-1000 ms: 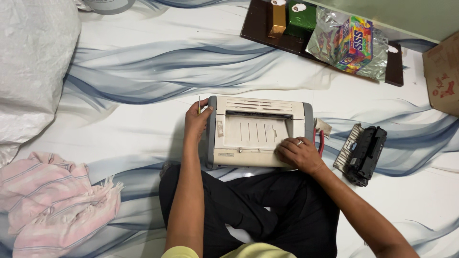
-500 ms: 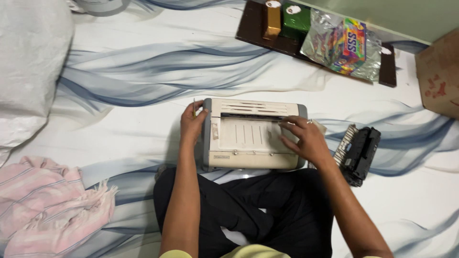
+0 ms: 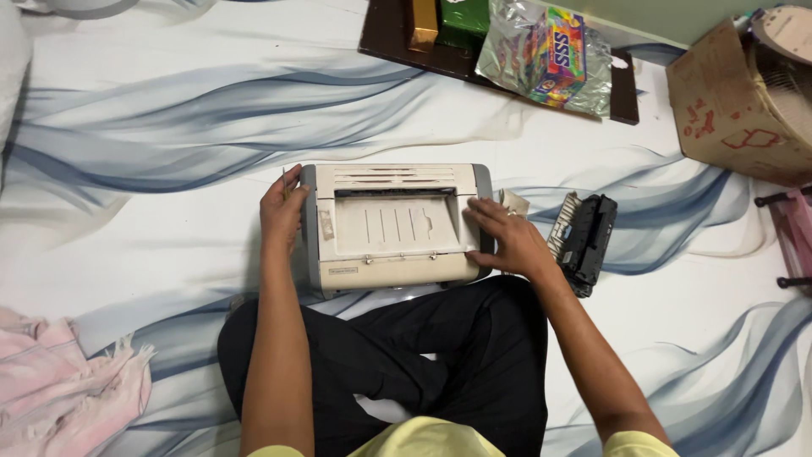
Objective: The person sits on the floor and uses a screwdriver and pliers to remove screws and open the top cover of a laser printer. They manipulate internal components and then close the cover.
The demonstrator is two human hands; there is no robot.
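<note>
The fingers of the left hand (image 3: 282, 210) lie flat and pressed against the left side of a small cream printer (image 3: 394, 224). The thumb rests near the top corner. The hand holds the side but does not wrap around anything. The fingers of the right hand (image 3: 506, 240) are spread out and lie on the printer's right edge, with the fingertips on the grey side strip. They are open, not curled into a fist.

The printer sits on the bed sheet (image 3: 169, 152), right in front of the person's crossed legs in black trousers (image 3: 440, 355). Its paper slot faces up and its front faces the person.

Just to the right of the right hand lies a black toner cartridge (image 3: 589, 239), tilted a little. It is near the printer but not touching it.

Farther away, at the top, a dark wooden tray (image 3: 391, 38) holds a gold box (image 3: 423, 21), a green box (image 3: 463, 19) and a shiny bag with a colourful box (image 3: 554, 51) inside. A torn cardboard box (image 3: 727, 101) stands at the far right. A pink cloth (image 3: 59, 389) lies at the bottom left. The sheet is white with blue wavy lines.
</note>
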